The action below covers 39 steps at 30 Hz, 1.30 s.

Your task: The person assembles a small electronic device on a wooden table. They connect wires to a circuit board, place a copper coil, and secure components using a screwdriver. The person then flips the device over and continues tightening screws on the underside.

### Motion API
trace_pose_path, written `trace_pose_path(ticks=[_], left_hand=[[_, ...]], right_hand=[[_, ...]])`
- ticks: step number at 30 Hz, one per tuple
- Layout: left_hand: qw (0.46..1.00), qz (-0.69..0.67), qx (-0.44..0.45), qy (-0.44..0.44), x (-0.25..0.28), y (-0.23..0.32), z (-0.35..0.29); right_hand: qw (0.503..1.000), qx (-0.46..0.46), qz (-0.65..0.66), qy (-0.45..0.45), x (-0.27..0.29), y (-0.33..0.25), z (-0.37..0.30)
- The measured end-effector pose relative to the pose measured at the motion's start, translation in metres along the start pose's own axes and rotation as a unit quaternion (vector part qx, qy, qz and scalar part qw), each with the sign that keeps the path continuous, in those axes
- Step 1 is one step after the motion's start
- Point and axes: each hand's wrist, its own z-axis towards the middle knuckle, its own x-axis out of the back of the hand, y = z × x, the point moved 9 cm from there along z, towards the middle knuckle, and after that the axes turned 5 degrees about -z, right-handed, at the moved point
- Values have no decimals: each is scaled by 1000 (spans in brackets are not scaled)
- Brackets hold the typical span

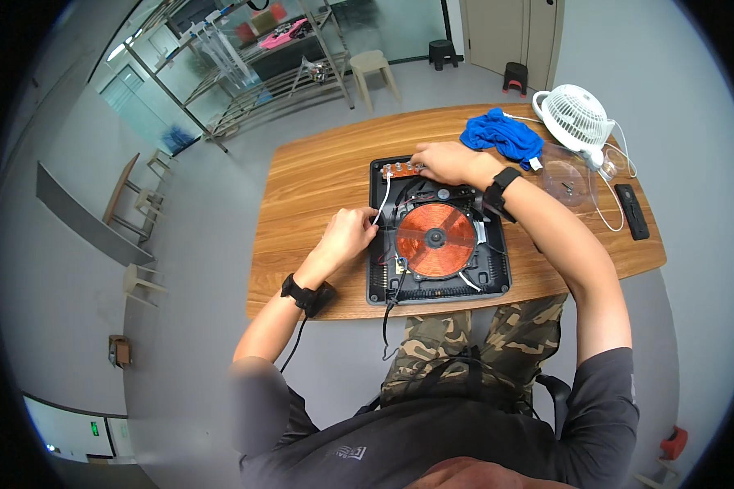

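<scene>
One opened black appliance housing (373, 277) lies flat on the table (302, 212), by its near edge, before the person. Inside: one round copper coil (436, 259) and one orange-brown strip (395, 171) at the far-left corner. Strip's long axis runs left to right; housing's sides point away from the person. One black cord (386, 326) hangs off the near edge. One white wire (385, 196) runs from strip toward the left hand (349, 236).

Left grip: fingertips narrow, at the wire; cannot tell whether it is pinched. Right hand (448, 163): fingers bent over the strip's right end, hiding it; cannot tell whether they clasp it.

Far right: one blue cloth (501, 137), one white fan (575, 116), one black bar (630, 210), all apart from the housing.
</scene>
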Motion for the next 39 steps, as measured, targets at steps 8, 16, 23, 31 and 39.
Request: trace_pose_path(ticks=[8, 16, 23, 31, 39], left_hand=[[997, 75, -10, 34, -5, 8, -14], [985, 173, 12, -9, -23, 20, -10], [986, 167, 3, -24, -41, 10, -5], [991, 128, 23, -24, -37, 17, -14], [987, 154, 17, -42, -42, 15, -12]], right_hand=[[991, 130, -19, -30, -35, -59, 22], [990, 109, -4, -89, -46, -66, 14], [988, 88, 0, -129, -53, -67, 13], [983, 128, -18, -127, -64, -73, 11], [976, 132, -41, -170, -69, -86, 11]])
